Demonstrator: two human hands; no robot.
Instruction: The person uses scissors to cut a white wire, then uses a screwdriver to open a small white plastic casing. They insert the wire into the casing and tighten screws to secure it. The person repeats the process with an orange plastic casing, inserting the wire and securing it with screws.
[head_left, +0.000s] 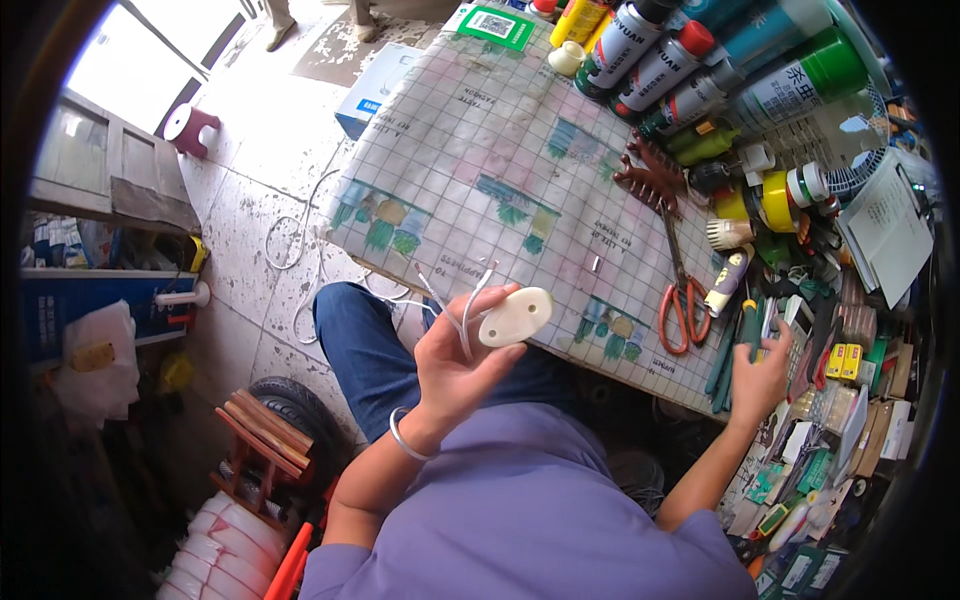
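Note:
In my raised left hand is a cream-white oval plastic piece with two small round holes, gripped between thumb and fingers. A white two-core wire runs through the same hand, its two split ends standing up with copper-coloured tips. My right hand is over the tools at the table's right edge, fingers apart, beside green-handled tools. Whether its fingertips touch one is hard to tell. Left of it lie scissors with orange handles. A small metal-coloured piece rests on the tablecloth.
A checked cloth covers the table. Spray cans crowd its far right, and tape rolls, a brush and small boxes fill the right side. White cord trails over the floor. A tyre stands at lower left.

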